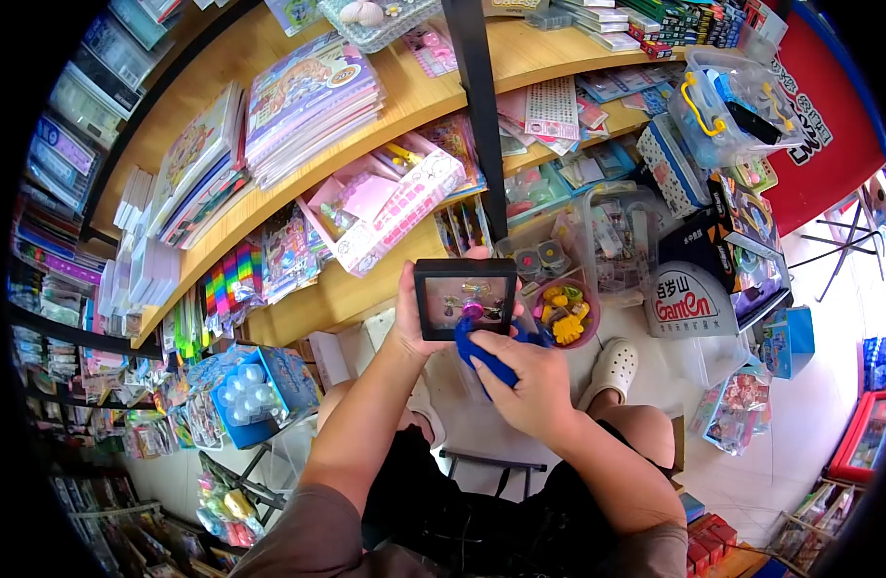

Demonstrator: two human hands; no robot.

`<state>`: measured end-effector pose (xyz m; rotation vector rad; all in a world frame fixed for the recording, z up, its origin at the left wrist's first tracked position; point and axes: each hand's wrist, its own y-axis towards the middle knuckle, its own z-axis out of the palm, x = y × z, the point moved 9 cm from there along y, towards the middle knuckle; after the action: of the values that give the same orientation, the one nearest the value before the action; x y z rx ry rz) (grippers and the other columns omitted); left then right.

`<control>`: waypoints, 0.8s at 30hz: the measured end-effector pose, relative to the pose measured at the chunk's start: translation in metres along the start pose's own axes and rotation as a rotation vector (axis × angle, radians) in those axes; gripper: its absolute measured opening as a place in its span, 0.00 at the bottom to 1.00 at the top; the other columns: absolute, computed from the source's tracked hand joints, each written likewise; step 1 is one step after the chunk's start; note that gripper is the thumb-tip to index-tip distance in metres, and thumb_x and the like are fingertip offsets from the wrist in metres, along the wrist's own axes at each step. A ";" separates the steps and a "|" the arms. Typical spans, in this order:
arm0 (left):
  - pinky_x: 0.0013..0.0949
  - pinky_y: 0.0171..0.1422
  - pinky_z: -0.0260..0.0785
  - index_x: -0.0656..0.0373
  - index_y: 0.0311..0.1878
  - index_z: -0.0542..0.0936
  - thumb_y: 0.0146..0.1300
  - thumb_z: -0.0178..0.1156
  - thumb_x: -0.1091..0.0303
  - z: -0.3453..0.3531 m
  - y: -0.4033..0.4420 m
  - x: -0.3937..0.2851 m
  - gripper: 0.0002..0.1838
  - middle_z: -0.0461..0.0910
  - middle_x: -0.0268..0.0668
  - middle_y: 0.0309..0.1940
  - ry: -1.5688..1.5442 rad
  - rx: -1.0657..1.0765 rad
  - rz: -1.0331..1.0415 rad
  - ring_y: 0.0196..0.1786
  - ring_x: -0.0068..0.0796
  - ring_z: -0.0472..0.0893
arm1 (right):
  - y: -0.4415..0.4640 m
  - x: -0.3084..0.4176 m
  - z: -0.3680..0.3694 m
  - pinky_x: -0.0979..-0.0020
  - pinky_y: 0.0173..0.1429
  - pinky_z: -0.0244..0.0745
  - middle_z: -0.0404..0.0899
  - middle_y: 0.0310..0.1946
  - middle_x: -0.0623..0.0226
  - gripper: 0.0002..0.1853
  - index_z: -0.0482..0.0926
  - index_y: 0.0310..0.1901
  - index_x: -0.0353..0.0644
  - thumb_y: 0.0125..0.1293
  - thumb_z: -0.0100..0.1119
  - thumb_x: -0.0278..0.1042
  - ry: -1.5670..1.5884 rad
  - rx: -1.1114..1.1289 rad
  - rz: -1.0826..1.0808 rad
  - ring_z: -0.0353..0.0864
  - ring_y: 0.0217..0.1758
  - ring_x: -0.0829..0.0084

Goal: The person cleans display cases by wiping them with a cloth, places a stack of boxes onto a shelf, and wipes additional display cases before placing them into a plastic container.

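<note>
The left hand (pixel 409 313) grips a black case (pixel 448 301) by its side, with fingertips showing above its top edge. The case is tilted up in front of the person, over the floor, and several small bright items show through its clear front; their kind is too small to tell. The right hand (pixel 534 380) is closed on a blue cloth (pixel 491 364), which lies against the case's lower right part.

Just beside the case, a pink bowl (pixel 597 326) holds yellow pieces (pixel 565 323). Behind it, a clear bin (pixel 624 295) holds packets. At upper right, a clear tub (pixel 717 152) with a yellow handle contains blue and black things. A pink box (pixel 404 220), open-topped, has yellow and pale items inside. At left, a blue box (pixel 274 419) holds clear balls (pixel 242 393).
</note>
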<state>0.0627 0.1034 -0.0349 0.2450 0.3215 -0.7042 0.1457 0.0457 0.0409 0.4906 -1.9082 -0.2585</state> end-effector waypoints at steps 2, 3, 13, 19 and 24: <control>0.67 0.61 0.60 0.41 0.66 0.67 0.48 0.54 0.25 -0.004 -0.002 0.000 0.45 0.61 0.58 0.62 0.124 -0.027 0.003 0.61 0.65 0.66 | 0.000 0.004 0.008 0.69 0.33 0.75 0.82 0.30 0.60 0.16 0.81 0.45 0.44 0.53 0.63 0.27 -0.108 0.029 -0.031 0.82 0.28 0.62; 0.67 0.61 0.60 0.41 0.66 0.66 0.49 0.54 0.25 -0.006 -0.002 0.000 0.45 0.61 0.58 0.62 0.186 -0.040 0.004 0.61 0.65 0.66 | 0.000 0.005 0.012 0.68 0.32 0.75 0.82 0.30 0.62 0.16 0.81 0.45 0.45 0.52 0.63 0.27 -0.162 0.044 -0.047 0.82 0.28 0.62; 0.47 0.64 0.65 0.64 0.67 0.60 0.52 0.56 0.30 -0.005 -0.012 -0.001 0.51 0.68 0.56 0.60 0.384 -0.208 -0.046 0.59 0.51 0.73 | -0.001 -0.009 0.062 0.64 0.30 0.73 0.78 0.21 0.62 0.26 0.75 0.53 0.45 0.48 0.61 0.27 -0.415 0.347 -0.120 0.80 0.25 0.63; 0.44 0.67 0.63 0.65 0.68 0.58 0.51 0.55 0.28 -0.015 -0.026 0.006 0.54 0.69 0.55 0.60 0.372 -0.311 -0.092 0.60 0.48 0.72 | 0.007 -0.010 0.059 0.62 0.33 0.73 0.80 0.25 0.62 0.16 0.80 0.43 0.45 0.49 0.61 0.27 -0.061 0.377 -0.153 0.80 0.27 0.59; 0.68 0.59 0.62 0.49 0.69 0.60 0.49 0.57 0.29 -0.014 -0.018 0.006 0.49 0.64 0.56 0.63 -0.048 -0.135 -0.068 0.60 0.61 0.69 | -0.015 0.006 0.088 0.65 0.38 0.75 0.80 0.28 0.63 0.12 0.81 0.38 0.46 0.50 0.57 0.25 0.204 0.614 -0.120 0.80 0.31 0.60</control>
<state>0.0525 0.0911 -0.0524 0.0888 0.3314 -0.7515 0.0653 0.0251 0.0066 1.0003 -1.7383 0.3059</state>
